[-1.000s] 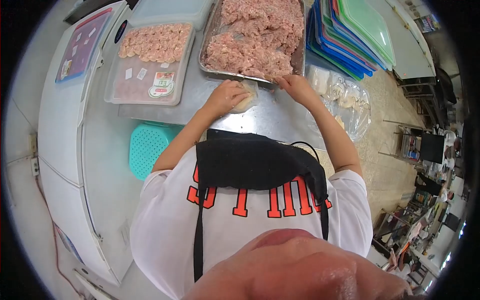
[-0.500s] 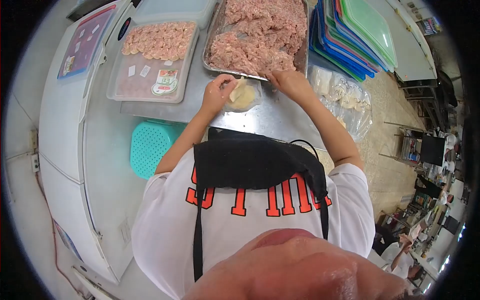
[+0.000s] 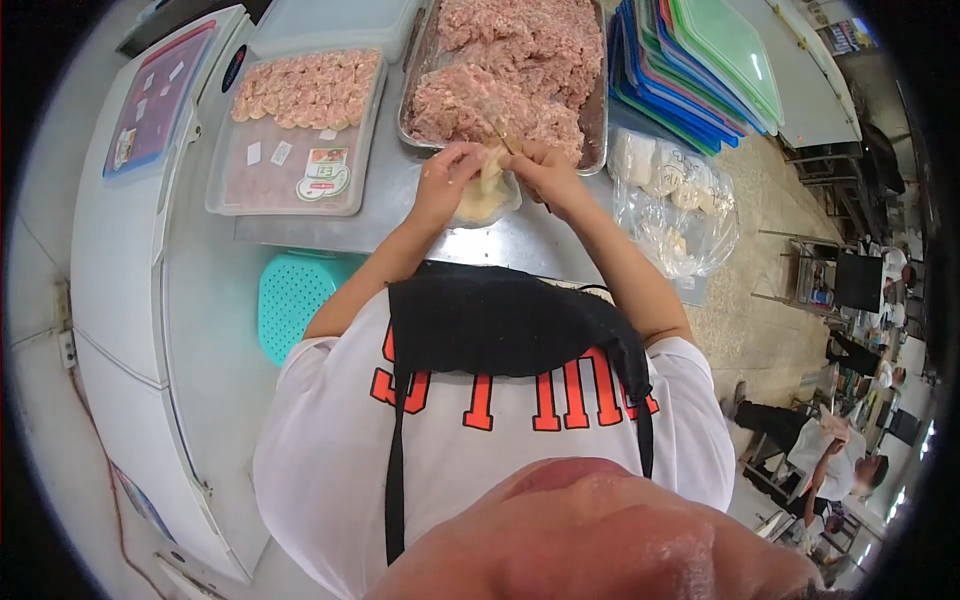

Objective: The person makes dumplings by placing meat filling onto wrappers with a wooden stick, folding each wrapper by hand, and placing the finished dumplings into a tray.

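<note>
My left hand (image 3: 447, 180) is closed on a thin pale wrapper at the near edge of the meat tray. My right hand (image 3: 543, 172) meets it from the other side, fingers closed round a thin tool whose end points toward the meat. Below the hands lies a stack of pale wrappers (image 3: 484, 203) on clear plastic. Just beyond, the metal tray (image 3: 403, 108) holds a large mass of minced meat (image 3: 520, 50). What sits in the wrapper is hidden by my fingers.
At left, a plastic box (image 3: 225, 190) holds rows of filled pieces (image 3: 300, 90). Coloured lids (image 3: 690, 70) are stacked at right, beside bagged white wrappers (image 3: 680, 185). A turquoise perforated stool (image 3: 295, 300) stands below the metal table (image 3: 380, 215). Another person (image 3: 830, 450) is at far right.
My right hand has moved left from the tray's edge to my left hand, bringing the tool to the wrapper. The view has shifted slightly.
</note>
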